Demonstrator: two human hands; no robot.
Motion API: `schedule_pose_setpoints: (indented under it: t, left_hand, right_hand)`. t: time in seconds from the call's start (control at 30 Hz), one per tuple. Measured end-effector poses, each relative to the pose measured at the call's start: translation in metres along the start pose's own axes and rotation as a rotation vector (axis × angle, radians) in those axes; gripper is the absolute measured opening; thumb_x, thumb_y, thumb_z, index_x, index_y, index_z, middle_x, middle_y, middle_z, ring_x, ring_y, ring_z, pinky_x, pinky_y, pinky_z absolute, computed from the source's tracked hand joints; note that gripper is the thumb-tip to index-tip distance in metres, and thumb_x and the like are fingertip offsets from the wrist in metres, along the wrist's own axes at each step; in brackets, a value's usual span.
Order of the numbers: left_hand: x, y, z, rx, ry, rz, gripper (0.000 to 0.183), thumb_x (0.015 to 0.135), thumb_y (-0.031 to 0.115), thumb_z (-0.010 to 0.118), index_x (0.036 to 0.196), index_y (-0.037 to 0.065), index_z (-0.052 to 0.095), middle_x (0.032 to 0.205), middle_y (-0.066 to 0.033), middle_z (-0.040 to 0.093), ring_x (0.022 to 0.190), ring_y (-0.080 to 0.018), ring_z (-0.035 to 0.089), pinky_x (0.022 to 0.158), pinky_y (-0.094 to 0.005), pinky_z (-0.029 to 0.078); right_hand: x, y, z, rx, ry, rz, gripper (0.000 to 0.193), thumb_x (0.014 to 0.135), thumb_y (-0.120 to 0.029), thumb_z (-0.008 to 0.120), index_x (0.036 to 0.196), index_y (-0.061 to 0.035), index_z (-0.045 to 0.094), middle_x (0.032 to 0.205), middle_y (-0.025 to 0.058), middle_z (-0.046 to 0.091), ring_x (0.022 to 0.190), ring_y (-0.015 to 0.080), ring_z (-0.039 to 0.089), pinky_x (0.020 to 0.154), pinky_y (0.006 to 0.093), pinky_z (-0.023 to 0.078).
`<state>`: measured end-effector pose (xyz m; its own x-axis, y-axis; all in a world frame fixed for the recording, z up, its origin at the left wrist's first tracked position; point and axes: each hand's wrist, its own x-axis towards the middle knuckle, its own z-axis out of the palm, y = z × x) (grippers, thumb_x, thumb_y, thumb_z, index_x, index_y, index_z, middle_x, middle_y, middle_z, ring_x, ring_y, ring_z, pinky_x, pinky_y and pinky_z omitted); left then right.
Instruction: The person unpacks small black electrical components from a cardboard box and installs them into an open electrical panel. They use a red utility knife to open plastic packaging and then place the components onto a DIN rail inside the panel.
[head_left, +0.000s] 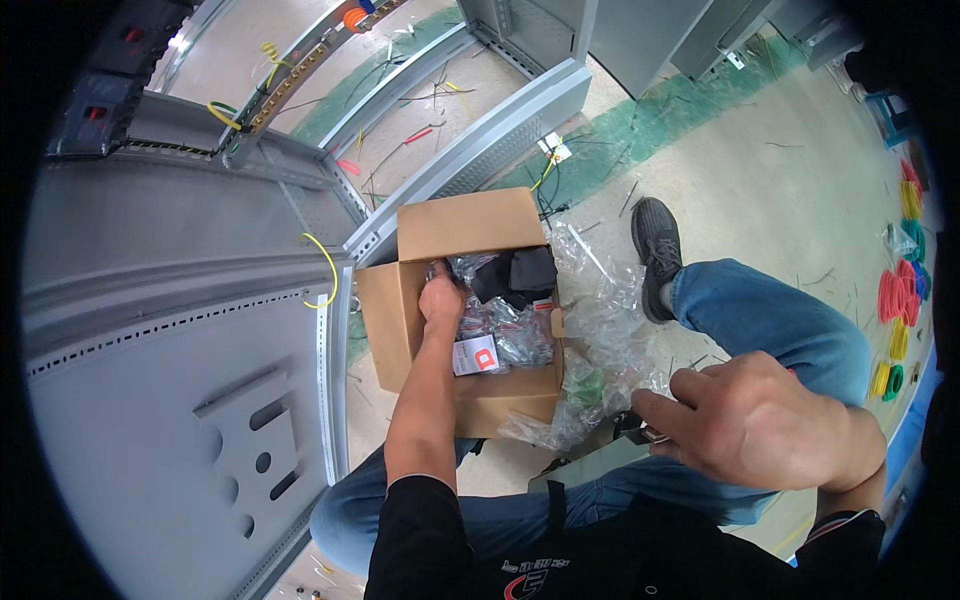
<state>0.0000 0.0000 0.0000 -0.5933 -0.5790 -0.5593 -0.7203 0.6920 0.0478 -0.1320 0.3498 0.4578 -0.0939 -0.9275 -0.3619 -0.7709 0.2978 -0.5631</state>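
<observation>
An open cardboard box (468, 225) sits on the floor between my legs, its flaps folded out. My left hand (440, 296) reaches into its far left corner, fingers curled down among clear plastic bags (505, 330); what they grip is hidden. Beside that hand lie black parts (528, 275) at the box's far right. A white card with an orange mark (475, 355) rests on the bags nearer to me. My right hand (745, 420) is raised over my right leg, closed, with a small metallic edge showing under its fingers; I cannot make out the thing.
Crumpled clear plastic wrap (600, 310) spills right of the box. Grey metal cabinet frames (470, 130) stand to the left and ahead. Wire scraps litter the floor (740, 180). Coloured wire coils (890, 295) lie at the far right. A yellow wire (330, 270) loops from the left panel.
</observation>
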Motion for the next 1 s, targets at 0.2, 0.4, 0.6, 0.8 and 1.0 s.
schedule_pose_setpoints:
  t: [0.2,0.4,0.6,0.8,1.0]
  left_hand:
    - [0.003,0.014,-0.004,0.086,-0.102,0.022,0.094,0.084,0.038,0.083,0.158,0.009,0.032,0.124,-0.0204,0.074,0.117,-0.0379,0.071,0.097,-0.0473,0.058]
    - [-0.007,0.015,-0.004,0.153,-0.086,0.091,0.053,0.086,0.038,0.078,0.129,0.007,0.070,0.120,-0.0209,0.075,0.112,-0.0359,0.073,0.094,-0.0473,0.060]
    - [-0.040,-0.009,0.008,0.121,0.033,0.193,0.024,0.087,0.022,0.069,0.101,0.007,0.080,0.124,-0.0219,0.072,0.109,-0.0358,0.073,0.093,-0.0449,0.060]
    - [-0.090,-0.013,-0.031,-0.076,-0.150,0.205,0.044,0.088,0.030,0.073,0.122,0.003,0.074,0.130,-0.0275,0.068,0.120,-0.0412,0.066,0.109,-0.0457,0.050]
    - [-0.164,0.003,-0.123,-0.953,-0.597,0.060,0.047,0.103,0.025,0.064,0.143,0.003,0.054,0.121,-0.0158,0.070,0.099,-0.0295,0.074,0.069,-0.0383,0.067]
  right_hand:
    - [0.004,0.003,-0.002,0.043,-0.054,0.007,0.029,0.081,-0.009,0.070,0.106,0.0039,0.064,0.079,0.0145,0.061,0.065,0.0319,0.072,0.053,0.0386,0.056]
    - [0.005,-0.001,-0.002,0.044,-0.031,-0.027,0.030,0.079,-0.008,0.070,0.107,0.0042,0.064,0.078,0.0138,0.061,0.065,0.0319,0.071,0.053,0.0380,0.055]
    - [-0.006,-0.007,0.000,-0.035,0.018,-0.081,0.030,0.081,-0.009,0.068,0.109,0.0038,0.065,0.079,0.0130,0.062,0.065,0.0301,0.070,0.052,0.0382,0.054]
    - [-0.018,-0.007,0.012,-0.070,-0.005,-0.080,0.036,0.085,-0.012,0.070,0.118,0.0006,0.064,0.087,0.0147,0.066,0.073,0.0314,0.071,0.061,0.0390,0.055]
    - [-0.022,0.003,0.039,-0.104,-0.034,-0.079,0.038,0.087,-0.007,0.068,0.124,-0.0027,0.065,0.104,0.0209,0.067,0.090,0.0397,0.070,0.077,0.0441,0.056]
